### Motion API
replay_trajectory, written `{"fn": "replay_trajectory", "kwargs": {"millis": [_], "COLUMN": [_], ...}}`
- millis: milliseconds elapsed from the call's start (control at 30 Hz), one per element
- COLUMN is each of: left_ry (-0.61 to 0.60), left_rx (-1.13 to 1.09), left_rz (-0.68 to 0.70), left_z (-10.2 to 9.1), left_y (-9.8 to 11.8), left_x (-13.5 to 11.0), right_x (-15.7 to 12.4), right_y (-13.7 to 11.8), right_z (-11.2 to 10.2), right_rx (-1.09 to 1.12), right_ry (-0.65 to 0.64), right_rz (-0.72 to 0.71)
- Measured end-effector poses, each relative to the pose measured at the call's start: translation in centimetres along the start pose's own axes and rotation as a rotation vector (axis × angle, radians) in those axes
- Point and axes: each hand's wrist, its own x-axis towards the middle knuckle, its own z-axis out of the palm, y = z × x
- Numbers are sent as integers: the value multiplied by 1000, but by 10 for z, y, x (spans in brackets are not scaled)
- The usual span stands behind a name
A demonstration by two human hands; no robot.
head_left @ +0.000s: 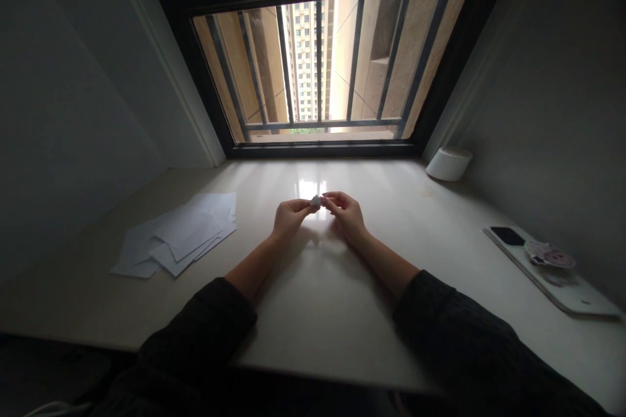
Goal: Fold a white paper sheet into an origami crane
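A small greyish-white piece of folded paper [315,201] is pinched between my two hands, just above the pale sill top. My left hand [289,216] grips it from the left with thumb and fingertips. From the right, the closed fingertips of my right hand [346,212] meet the same piece. Its exact folds are too small to make out. Off to the left, several loose white paper sheets [188,231] lie overlapping in a pile.
A barred window [320,65] in a dark frame rises behind the glossy pale surface [313,313]. By the right wall stands a white cylindrical object [448,164]. Nearer on the right lies a white phone [548,267] with a round decorated grip on its back.
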Motion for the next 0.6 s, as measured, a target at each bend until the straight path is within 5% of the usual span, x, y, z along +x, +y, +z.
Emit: {"fn": "replay_trajectory", "kwargs": {"millis": [600], "left_ry": [29], "left_rx": [-80], "left_rz": [-105], "left_z": [2], "left_y": [3], "left_x": [-1], "right_x": [-3], "right_y": [-1], "right_z": [1], "right_rx": [-53], "right_ry": [79], "right_rz": [-64]}}
